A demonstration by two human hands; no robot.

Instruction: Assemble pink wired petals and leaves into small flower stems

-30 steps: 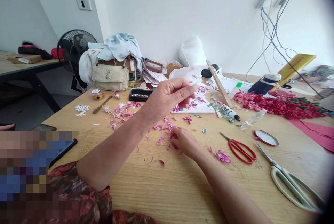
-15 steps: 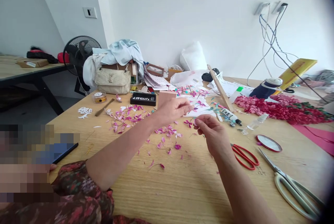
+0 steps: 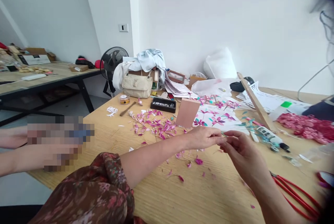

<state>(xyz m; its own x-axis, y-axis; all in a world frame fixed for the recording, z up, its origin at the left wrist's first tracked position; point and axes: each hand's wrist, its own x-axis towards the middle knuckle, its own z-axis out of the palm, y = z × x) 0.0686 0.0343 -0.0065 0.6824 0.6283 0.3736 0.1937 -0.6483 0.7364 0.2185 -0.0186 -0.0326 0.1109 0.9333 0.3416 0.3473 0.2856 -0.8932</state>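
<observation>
My left hand [image 3: 205, 137] reaches in from the lower left over the wooden table [image 3: 156, 185], its fingers pinched together. Meeting it fingertip to fingertip is my right hand [image 3: 238, 145], also closed in a pinch. What lies between the fingers is too small and hidden to name. Pink petals [image 3: 156, 125] are scattered to the left of the hands. Behind the hands, pink flowers [image 3: 217, 120] lie on white paper, beside a pinkish upright block [image 3: 188, 112]. Teal leaf pieces [image 3: 247, 121] are just beyond my right hand.
Red-handled scissors [image 3: 294, 192] lie at the lower right, near a white bottle [image 3: 270, 135] with a black cap. A wooden bar [image 3: 254, 102] leans behind. Left of the block are a black tray [image 3: 163, 105] and a beige bag [image 3: 137, 85]. Another person's arms [image 3: 15, 154] extend at far left.
The view has turned left, so the table contents appear further right. My hands were apart and now touch at the fingertips. The other person's arms show more.
</observation>
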